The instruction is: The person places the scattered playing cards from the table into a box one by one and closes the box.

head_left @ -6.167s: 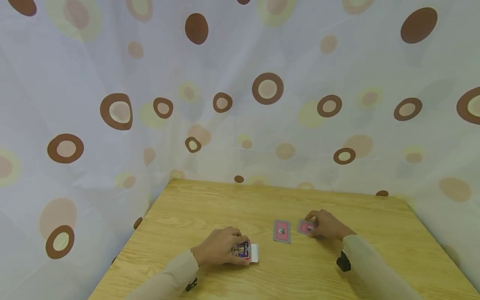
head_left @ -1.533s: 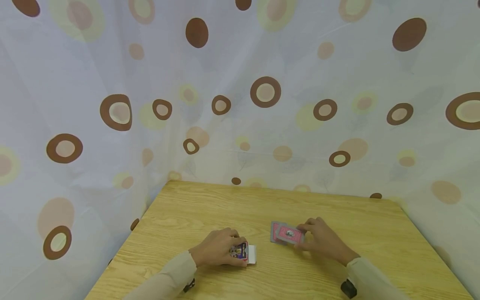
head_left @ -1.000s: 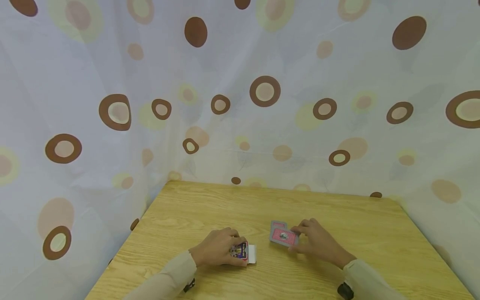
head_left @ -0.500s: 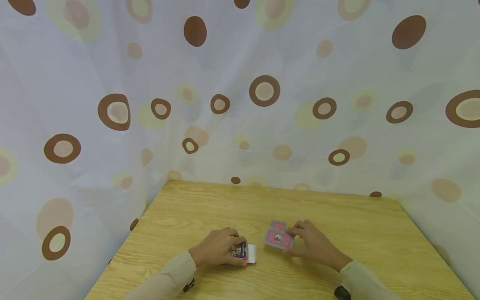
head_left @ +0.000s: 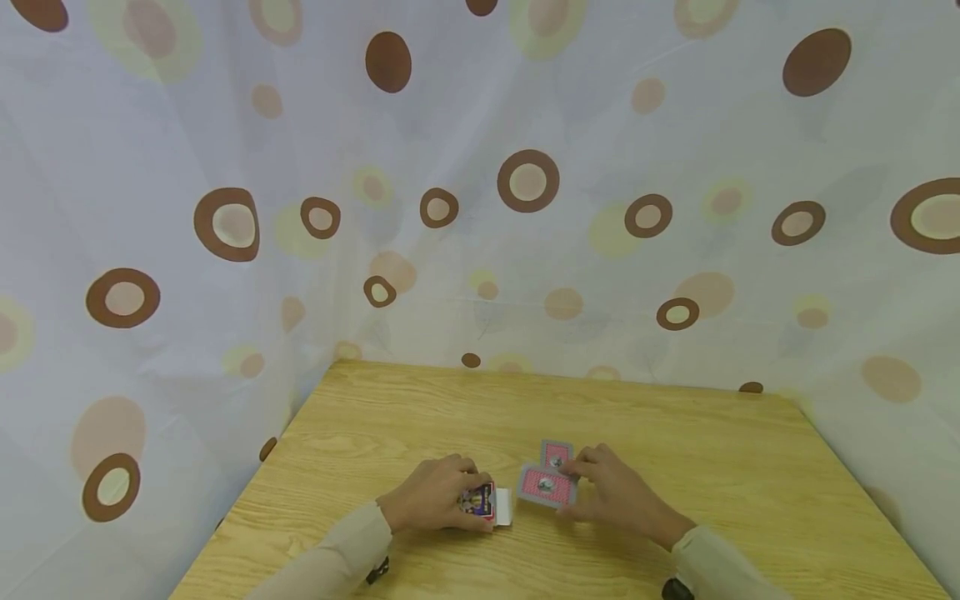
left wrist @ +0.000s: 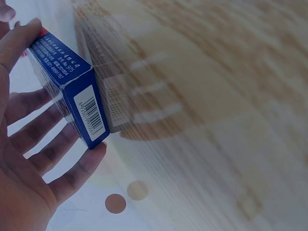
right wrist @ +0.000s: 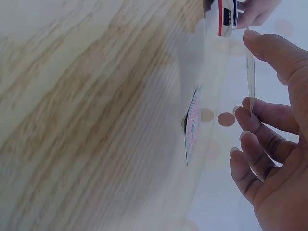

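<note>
My left hand [head_left: 427,497] grips a playing card box [head_left: 480,501] on the table, its white flap [head_left: 504,507] out on the right side. The left wrist view shows the blue end of the box [left wrist: 86,113] with a barcode, thumb on one side and fingers on the other. My right hand [head_left: 628,502] pinches a thin bunch of playing cards [head_left: 546,487], red-patterned backs up, between thumb and fingers. Seen edge-on in the right wrist view, the held cards [right wrist: 250,77] are off the table. Behind them lies another playing card pile [head_left: 557,450], partly covered in the head view.
The wood-grain table [head_left: 420,408] runs back to a white curtain [head_left: 480,250] with brown and yellow dots, which also hangs along the left and right sides. A dark wrist strap [head_left: 677,588] sits at the right sleeve.
My right hand has picked up the right-hand cards and carried them left, past the front of the other cards, close to the box's flap. The left hand stays on the box.
</note>
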`<action>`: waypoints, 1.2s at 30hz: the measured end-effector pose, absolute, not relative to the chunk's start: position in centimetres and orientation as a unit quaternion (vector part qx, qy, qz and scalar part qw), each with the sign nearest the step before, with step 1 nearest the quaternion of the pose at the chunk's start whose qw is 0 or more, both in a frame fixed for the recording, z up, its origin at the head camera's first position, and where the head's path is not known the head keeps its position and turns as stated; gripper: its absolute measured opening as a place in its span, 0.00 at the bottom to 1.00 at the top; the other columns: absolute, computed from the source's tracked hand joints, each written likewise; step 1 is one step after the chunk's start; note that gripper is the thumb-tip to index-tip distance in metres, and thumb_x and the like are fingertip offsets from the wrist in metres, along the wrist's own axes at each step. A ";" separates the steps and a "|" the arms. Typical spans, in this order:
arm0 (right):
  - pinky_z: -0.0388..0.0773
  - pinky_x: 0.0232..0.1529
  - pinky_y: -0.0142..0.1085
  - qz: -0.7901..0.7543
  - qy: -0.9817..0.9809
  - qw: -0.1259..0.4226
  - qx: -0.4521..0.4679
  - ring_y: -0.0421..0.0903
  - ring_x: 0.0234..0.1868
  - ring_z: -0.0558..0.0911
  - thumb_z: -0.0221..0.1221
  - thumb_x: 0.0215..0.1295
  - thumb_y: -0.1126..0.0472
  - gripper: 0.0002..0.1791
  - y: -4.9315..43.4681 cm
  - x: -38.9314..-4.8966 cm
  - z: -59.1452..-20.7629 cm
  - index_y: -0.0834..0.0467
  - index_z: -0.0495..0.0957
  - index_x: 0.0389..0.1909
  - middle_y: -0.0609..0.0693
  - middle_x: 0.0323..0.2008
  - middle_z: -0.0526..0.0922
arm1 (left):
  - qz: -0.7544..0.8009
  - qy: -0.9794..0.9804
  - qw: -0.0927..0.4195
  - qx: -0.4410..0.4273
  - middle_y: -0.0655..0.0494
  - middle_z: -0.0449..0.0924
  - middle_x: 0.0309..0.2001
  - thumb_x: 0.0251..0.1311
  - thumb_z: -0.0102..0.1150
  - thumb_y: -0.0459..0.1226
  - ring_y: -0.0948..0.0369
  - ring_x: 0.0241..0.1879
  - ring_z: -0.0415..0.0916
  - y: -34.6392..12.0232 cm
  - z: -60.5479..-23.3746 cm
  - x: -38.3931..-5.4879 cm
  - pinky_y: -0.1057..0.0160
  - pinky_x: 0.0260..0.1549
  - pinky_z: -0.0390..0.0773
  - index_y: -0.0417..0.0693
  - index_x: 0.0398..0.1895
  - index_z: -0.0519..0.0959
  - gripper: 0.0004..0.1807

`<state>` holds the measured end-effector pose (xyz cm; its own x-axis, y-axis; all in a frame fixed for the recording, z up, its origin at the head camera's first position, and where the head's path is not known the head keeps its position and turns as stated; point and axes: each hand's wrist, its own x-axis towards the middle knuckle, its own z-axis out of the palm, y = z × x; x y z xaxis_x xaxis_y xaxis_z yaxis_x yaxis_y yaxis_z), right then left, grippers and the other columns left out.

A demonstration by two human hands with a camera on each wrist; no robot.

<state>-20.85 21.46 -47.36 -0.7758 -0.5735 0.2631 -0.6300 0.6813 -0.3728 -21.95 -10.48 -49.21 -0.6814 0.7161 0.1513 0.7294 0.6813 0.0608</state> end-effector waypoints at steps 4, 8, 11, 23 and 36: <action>0.71 0.38 0.35 0.229 -0.915 0.053 0.328 0.43 0.40 0.68 0.68 0.48 0.37 0.37 21.0 -20.6 -47.3 0.58 0.80 0.53 0.41 0.41 0.75 | -0.061 -0.915 0.054 -0.395 0.61 0.77 0.47 0.48 0.45 0.75 0.70 0.34 0.68 -10.4 -49.3 -22.0 0.73 0.23 0.68 0.65 0.57 0.77 0.40; 0.73 0.41 0.37 0.228 -0.917 0.045 0.324 0.42 0.42 0.68 0.67 0.48 0.36 0.37 20.5 -20.4 -47.5 0.56 0.79 0.54 0.40 0.43 0.74 | -0.063 -0.916 0.053 -0.394 0.62 0.77 0.47 0.48 0.45 0.75 0.69 0.35 0.68 -10.4 -49.3 -22.0 0.72 0.24 0.68 0.66 0.57 0.77 0.40; 0.73 0.42 0.37 0.224 -0.918 0.045 0.325 0.39 0.43 0.67 0.67 0.48 0.35 0.38 20.2 -20.3 -47.6 0.56 0.79 0.55 0.39 0.44 0.74 | -0.062 -0.916 0.052 -0.394 0.62 0.77 0.47 0.48 0.45 0.75 0.69 0.36 0.69 -10.4 -49.3 -22.0 0.72 0.24 0.69 0.66 0.57 0.77 0.40; 0.75 0.45 0.41 0.198 -0.923 0.049 0.327 0.39 0.46 0.68 0.65 0.47 0.31 0.38 19.4 -20.2 -48.1 0.52 0.79 0.54 0.40 0.46 0.73 | -0.060 -0.917 0.049 -0.391 0.61 0.77 0.48 0.48 0.44 0.75 0.68 0.37 0.69 -10.3 -49.0 -21.8 0.72 0.25 0.70 0.66 0.58 0.77 0.40; 0.74 0.43 0.37 0.196 -0.915 0.045 0.349 0.39 0.43 0.67 0.63 0.49 0.31 0.37 18.5 -19.8 -48.1 0.55 0.80 0.52 0.41 0.43 0.72 | -0.066 -0.912 0.057 -0.402 0.60 0.77 0.48 0.49 0.46 0.74 0.68 0.37 0.69 -10.4 -49.1 -21.9 0.73 0.24 0.69 0.64 0.58 0.77 0.40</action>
<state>-19.83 18.52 -48.14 -0.7519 -0.6221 0.2183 -0.6570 0.6791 -0.3274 -21.87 -10.37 -49.15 -0.6707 0.7248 0.1575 0.7399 0.6686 0.0742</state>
